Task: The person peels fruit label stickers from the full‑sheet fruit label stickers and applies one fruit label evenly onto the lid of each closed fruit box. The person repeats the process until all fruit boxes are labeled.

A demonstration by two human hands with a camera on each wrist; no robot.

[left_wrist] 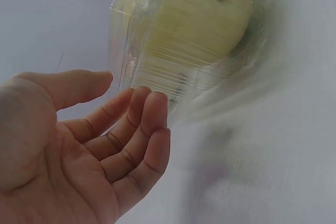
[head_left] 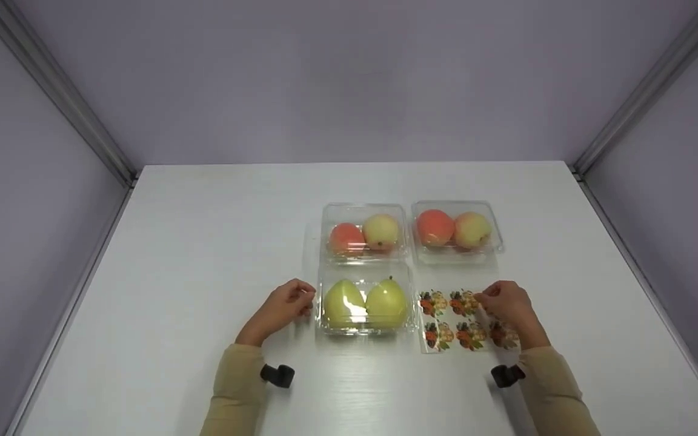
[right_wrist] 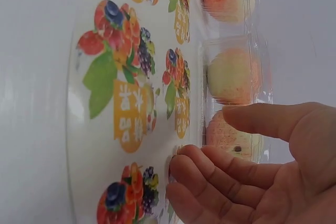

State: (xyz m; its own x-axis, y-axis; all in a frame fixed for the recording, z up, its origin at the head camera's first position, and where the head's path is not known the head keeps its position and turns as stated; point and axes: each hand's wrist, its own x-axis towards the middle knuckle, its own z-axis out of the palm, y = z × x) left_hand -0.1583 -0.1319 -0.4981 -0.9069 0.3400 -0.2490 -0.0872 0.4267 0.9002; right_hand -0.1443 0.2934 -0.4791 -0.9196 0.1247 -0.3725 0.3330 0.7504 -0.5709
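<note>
A clear plastic box (head_left: 365,332) with two yellow-green pears stands at the middle front. Beside its left wall is my left hand (head_left: 285,306), fingers loosely bent and thumb apart. The left wrist view shows those fingertips (left_wrist: 155,109) close to the box's ribbed wall; contact is unclear. Right of the box lies a sheet of fruit-picture stickers (head_left: 446,327). My right hand (head_left: 509,306) is over the sheet's right side and covers part of it. In the right wrist view its bent fingertips (right_wrist: 185,170) are at the sheet's surface, with the thumb well apart from them.
Two more clear boxes stand behind: one box (head_left: 364,209) directly beyond the pears, another box (head_left: 457,257) to its right. Each contains two round red and yellow fruits. All lie on a white table (head_left: 203,242) with pale panel walls (head_left: 349,91) around it.
</note>
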